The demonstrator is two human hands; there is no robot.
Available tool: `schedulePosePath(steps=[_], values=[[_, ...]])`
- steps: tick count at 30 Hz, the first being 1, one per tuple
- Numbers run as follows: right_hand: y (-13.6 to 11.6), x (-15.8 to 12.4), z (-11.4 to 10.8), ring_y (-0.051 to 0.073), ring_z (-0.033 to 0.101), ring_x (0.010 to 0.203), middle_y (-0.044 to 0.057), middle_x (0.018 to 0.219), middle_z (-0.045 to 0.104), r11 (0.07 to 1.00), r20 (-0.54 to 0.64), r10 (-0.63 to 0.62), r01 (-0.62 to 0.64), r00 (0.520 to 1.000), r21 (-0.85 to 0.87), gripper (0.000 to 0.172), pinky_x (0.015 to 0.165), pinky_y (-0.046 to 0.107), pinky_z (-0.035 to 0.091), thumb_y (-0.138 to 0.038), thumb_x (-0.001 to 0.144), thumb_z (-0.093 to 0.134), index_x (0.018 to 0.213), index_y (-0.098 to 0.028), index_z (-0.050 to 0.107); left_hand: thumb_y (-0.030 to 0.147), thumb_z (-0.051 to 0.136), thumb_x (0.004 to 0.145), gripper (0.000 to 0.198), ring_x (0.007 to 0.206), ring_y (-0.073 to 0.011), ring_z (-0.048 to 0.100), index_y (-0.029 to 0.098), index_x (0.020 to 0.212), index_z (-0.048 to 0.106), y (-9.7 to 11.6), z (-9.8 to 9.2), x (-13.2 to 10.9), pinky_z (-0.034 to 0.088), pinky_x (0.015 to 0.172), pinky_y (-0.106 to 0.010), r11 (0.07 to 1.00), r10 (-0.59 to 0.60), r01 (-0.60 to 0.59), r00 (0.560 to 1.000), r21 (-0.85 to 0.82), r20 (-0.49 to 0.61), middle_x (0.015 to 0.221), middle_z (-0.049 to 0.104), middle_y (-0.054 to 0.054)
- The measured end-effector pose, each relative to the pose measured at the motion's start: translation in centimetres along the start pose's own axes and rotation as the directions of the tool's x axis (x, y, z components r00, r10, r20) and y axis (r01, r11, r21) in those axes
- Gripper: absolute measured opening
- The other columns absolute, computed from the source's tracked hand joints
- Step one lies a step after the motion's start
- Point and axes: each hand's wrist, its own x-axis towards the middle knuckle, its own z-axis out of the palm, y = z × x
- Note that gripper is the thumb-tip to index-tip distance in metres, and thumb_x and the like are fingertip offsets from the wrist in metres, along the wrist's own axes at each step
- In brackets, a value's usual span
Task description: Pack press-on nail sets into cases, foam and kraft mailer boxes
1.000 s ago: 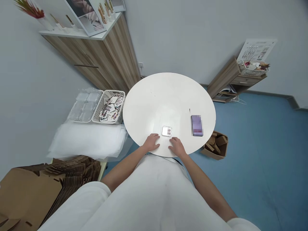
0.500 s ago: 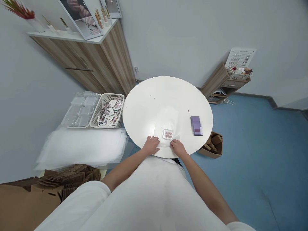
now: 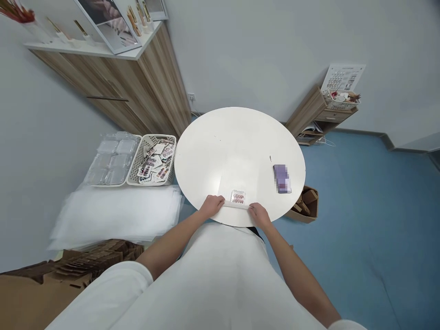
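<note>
The left hand (image 3: pixel 212 206) and the right hand (image 3: pixel 260 215) are at the near edge of the round white surface (image 3: pixel 237 133); the left hand's grip is pressed together, pinching one end of the folded near edge of a thin, see-through sheet (image 3: pixel 225 185); the right hand's grip is likewise closed, pinching the other end of that fold; the folded strip runs between the two hands as a narrow pale band, though the fingertips are too small to tell apart.

A small clear case (image 3: pixel 238 196) lies flat on the sheet, just beyond the fold and between the hands; two rows of small pinkish pieces show in it; whether the fold touches the case, I cannot tell.

To the right on the surface lies a purple packet (image 3: pixel 281 174), blurred into squares, well apart from the right hand; a cardboard box (image 3: pixel 301 217) is on the blue floor (image 3: pixel 360 197) below that side.

To the left of the surface is a white basket (image 3: pixel 136 162) holding printed cards (image 3: pixel 154 161); clear boxes (image 3: pixel 113 158) sit just beside it; a stack of pale sheets (image 3: pixel 117 211) lies nearer the person, with folded brown cardboard (image 3: pixel 37 298) nearer again.
</note>
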Motion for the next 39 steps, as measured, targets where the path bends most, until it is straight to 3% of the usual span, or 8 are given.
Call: schedulePosePath(steps=[6,13,17,20,23,29,35,39], values=[[0.0,2.2,-0.2,0.016,0.056,0.071,0.001,0.078,0.061,0.98,-0.053,0.194,-0.192,0.98,0.048,0.022,0.062,0.026,0.041,-0.033,0.083,0.036,0.079,-0.022,0.055,0.037,0.043,0.08,0.025,0.073,-0.0182,0.058,0.022,0.096,0.057,-0.6,-0.7,2.1,0.041,0.065,-0.027,0.971,-0.213,0.21,0.977,-0.118,-0.015,0.075,0.063,-0.001],[-0.4,3.0,0.8,0.016,0.055,0.072,0.004,0.082,0.059,0.954,-0.061,0.296,-0.298,0.953,-0.032,0.02,0.057,0.026,0.038,-0.03,0.082,0.037,0.081,-0.021,0.054,0.035,0.048,0.079,0.019,0.075,-0.0207,0.057,0.021,0.089,0.056,-0.6,-0.1,3.7,0.038,0.074,-0.034,0.939,-0.339,0.34,0.94,0.043,-0.037,0.073,0.06,-0.002],[-0.8,3.0,1.5,0.019,0.055,0.076,0.007,0.089,0.056,0.948,-0.092,0.303,-0.31,0.948,-0.077,0.02,0.06,0.028,0.038,-0.027,0.083,0.036,0.091,-0.022,0.053,0.031,0.049,0.079,0.018,0.09,-0.0249,0.053,0.022,0.093,0.055,-0.4,0.2,3.7,0.033,0.083,-0.039,0.958,-0.241,0.254,0.965,0.136,-0.104,0.09,0.06,-0.007],[-0.9,3.0,2.0,0.024,0.05,0.093,0.011,0.101,0.053,0.965,-0.218,0.2,-0.23,0.955,-0.123,0.025,0.075,0.036,0.038,-0.021,0.08,0.04,0.104,-0.02,0.05,0.022,0.049,0.078,0.027,0.106,-0.0269,0.045,0.024,0.105,0.053,-0.3,0.4,3.7,0.028,0.09,-0.041,0.975,-0.09,0.117,0.985,0.19,-0.147,0.11,0.053,-0.009],[-1.1,3.1,2.3,0.028,0.038,0.113,0.012,0.118,0.047,0.97,-0.276,0.07,-0.129,0.959,-0.204,0.032,0.091,0.044,0.029,-0.011,0.077,0.041,0.106,-0.021,0.05,0.007,0.041,0.077,0.036,0.114,-0.0248,0.039,0.027,0.104,0.054,-0.1,0.5,3.9,0.024,0.095,-0.041,0.983,0.062,-0.047,0.995,0.178,-0.079,0.118,0.049,-0.007],[-1.5,2.9,2.2,0.024,0.029,0.127,0.005,0.133,0.042,0.963,-0.064,-0.159,0.14,0.985,-0.231,0.033,0.1,0.047,0.018,-0.001,0.076,0.037,0.093,-0.024,0.054,0.001,0.04,0.071,0.04,0.124,-0.0216,0.031,0.029,0.093,0.059,0.5,-0.1,4.4,0.018,0.102,-0.043,0.982,0.187,-0.19,0.978,0.026,0.09,0.126,0.047,-0.001],[-1.7,2.7,1.7,0.024,0.018,0.132,0.007,0.14,0.031,0.953,-0.04,-0.223,0.209,0.974,-0.22,0.023,0.103,0.047,0.014,-0.01,0.074,0.045,0.092,-0.02,0.054,0.017,0.057,0.066,0.031,0.131,-0.0277,0.02,0.024,0.096,0.058,1.1,-0.8,4.5,0.011,0.105,-0.046,0.958,0.278,-0.286,0.949,0.034,0.15,0.137,0.035,-0.003],[-1.7,3.1,1.9,0.027,0.022,0.13,0.011,0.139,0.032,0.947,0.0,-0.227,0.221,0.974,-0.235,0.021,0.101,0.049,0.018,-0.026,0.074,0.053,0.094,-0.019,0.053,0.027,0.068,0.06,0.04,0.127,-0.029,0.027,0.022,0.097,0.055,1.0,-0.1,5.0,0.011,0.105,-0.044,0.938,0.336,-0.345,0.929,0.032,0.153,0.134,0.039,-0.01]])
